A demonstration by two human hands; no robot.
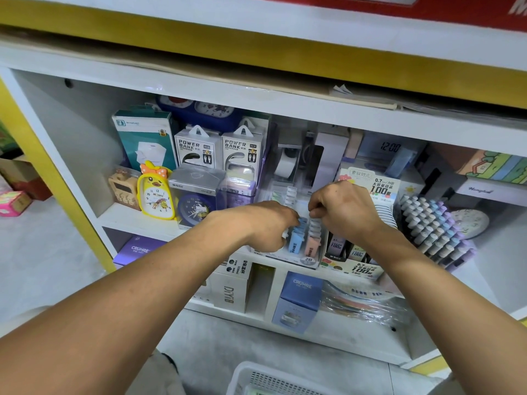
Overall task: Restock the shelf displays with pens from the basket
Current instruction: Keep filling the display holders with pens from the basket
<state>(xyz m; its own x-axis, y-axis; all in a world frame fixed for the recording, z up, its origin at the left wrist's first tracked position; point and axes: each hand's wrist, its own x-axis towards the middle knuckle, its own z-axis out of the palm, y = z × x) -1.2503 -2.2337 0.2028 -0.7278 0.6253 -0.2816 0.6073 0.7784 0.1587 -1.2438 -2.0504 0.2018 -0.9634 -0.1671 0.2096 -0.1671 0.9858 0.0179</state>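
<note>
Both hands are in at the clear plastic pen display [299, 253] on the white shelf [137, 220], its slots packed with slim blue and pink capped pens [296, 238]. Left hand [268, 226] is curled, fingertips down among the blue caps; whether it grips one, I cannot tell. Right hand [345, 206] is bunched, thumb and fingers pinched together just above the pink row. Glossy cardboard lead box [370, 189] sits behind that wrist. Perforated white basket [242, 377] waits at the bottom edge, below the arms
</note>
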